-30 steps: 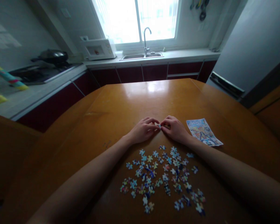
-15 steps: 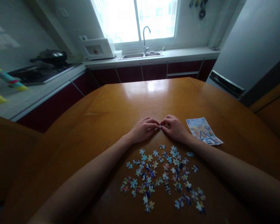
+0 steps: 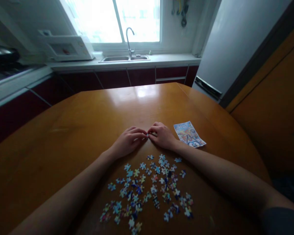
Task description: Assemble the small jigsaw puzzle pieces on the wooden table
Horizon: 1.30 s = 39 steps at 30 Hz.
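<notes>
Grip of both hands pinched: fingertips of left hand [image 3: 129, 141] and right hand [image 3: 162, 136] meet around one small jigsaw piece [image 3: 147, 135]. Only a pale bluish bit shows; the rest is hidden by the fingers. It is at or just above the table [image 3: 85, 114]; cannot tell which. Position: beyond the far side of the loose jigsaw pieces [image 3: 117, 208], which lie scattered between the forearms. Colours mixed: light blue, white, dark blue, some yellow and red. Some touch, others lie apart.

Printed sheet [image 3: 188, 133], bluish with small figures, lies flat near the right hand, on its outer side. Table brown, glossy, window glare at the far end. Farther off: steel sink [image 3: 116, 59] with faucet [image 3: 129, 49], bright window [image 3: 140, 19] above, white microwave [image 3: 67, 49] to the left, refrigerator [image 3: 235, 42] to the right.
</notes>
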Motion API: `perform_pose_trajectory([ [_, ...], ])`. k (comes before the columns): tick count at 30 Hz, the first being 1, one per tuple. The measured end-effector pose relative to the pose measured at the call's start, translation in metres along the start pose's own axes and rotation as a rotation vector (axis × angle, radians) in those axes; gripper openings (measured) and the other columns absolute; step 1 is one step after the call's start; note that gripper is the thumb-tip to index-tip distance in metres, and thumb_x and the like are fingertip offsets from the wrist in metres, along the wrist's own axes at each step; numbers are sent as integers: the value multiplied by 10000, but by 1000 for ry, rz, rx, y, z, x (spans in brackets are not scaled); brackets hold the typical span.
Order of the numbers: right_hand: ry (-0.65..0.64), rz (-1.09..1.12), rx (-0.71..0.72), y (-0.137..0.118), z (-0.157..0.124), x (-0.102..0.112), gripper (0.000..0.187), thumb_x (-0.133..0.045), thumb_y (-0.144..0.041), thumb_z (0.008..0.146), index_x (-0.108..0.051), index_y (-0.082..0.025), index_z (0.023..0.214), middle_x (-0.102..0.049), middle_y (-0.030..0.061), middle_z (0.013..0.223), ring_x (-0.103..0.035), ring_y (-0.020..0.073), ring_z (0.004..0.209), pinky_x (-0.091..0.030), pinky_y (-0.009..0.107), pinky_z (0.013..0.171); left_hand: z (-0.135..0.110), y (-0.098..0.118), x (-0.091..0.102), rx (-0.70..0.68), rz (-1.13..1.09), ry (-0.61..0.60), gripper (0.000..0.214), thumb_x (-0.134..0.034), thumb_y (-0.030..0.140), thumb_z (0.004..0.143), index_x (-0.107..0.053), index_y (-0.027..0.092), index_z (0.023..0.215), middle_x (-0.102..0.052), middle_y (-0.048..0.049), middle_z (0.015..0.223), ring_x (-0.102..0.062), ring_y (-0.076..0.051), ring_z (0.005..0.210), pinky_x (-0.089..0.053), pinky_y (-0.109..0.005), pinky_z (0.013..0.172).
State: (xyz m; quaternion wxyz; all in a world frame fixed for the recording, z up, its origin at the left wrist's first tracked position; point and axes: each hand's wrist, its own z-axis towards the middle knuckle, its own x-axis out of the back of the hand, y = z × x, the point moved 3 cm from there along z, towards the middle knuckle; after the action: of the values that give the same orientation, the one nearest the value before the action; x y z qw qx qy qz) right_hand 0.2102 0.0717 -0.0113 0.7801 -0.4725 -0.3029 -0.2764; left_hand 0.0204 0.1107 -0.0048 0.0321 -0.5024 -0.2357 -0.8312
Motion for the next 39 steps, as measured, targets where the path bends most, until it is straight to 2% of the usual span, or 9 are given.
perform_pose_trajectory([
  [7,-5,-8,1,1,1,-2,80,-677,-214,889,-747,-203,925,-654,51,965,-570,181,931,-429,314,827,0,-6,0,9,-42,22,239,-525,248,998,-732,265,1118,-730,-45,1124,-617,-209,1047,-521,-393,920],
  [17,1,42,-16,2,1,-2,105,-657,-174,884,-758,-194,903,-654,53,923,-581,175,884,-426,295,793,1,2,1,44,-50,31,242,-533,199,978,-744,260,1080,-741,-39,1112,-625,-207,1025,-520,-409,936],
  [25,2,52,-4,2,0,0,94,-658,-164,881,-748,-190,886,-658,55,911,-591,172,870,-438,287,785,0,3,0,15,-28,7,246,-541,203,983,-738,279,1107,-727,-33,1140,-611,-207,1045,-505,-405,941],
  [31,32,61,-14,2,1,0,75,-664,-166,881,-712,-177,937,-676,59,913,-596,173,849,-448,289,772,0,3,-1,22,-37,19,237,-542,186,979,-733,273,1089,-727,-27,1128,-609,-201,1041,-499,-401,953],
  [35,66,104,-56,5,2,-1,131,-602,-143,912,-706,-173,987,-710,67,933,-621,176,850,-463,297,778,0,2,-1,22,-33,17,251,-544,153,964,-729,274,1083,-727,-21,1122,-605,-200,1046,-497,-401,953],
  [39,63,90,-58,5,2,-2,134,-600,-137,904,-709,-174,973,-716,74,938,-628,184,859,-469,305,780,1,1,-2,13,-37,19,246,-548,159,961,-729,278,1079,-729,-21,1116,-611,-195,1034,-497,-394,943],
])
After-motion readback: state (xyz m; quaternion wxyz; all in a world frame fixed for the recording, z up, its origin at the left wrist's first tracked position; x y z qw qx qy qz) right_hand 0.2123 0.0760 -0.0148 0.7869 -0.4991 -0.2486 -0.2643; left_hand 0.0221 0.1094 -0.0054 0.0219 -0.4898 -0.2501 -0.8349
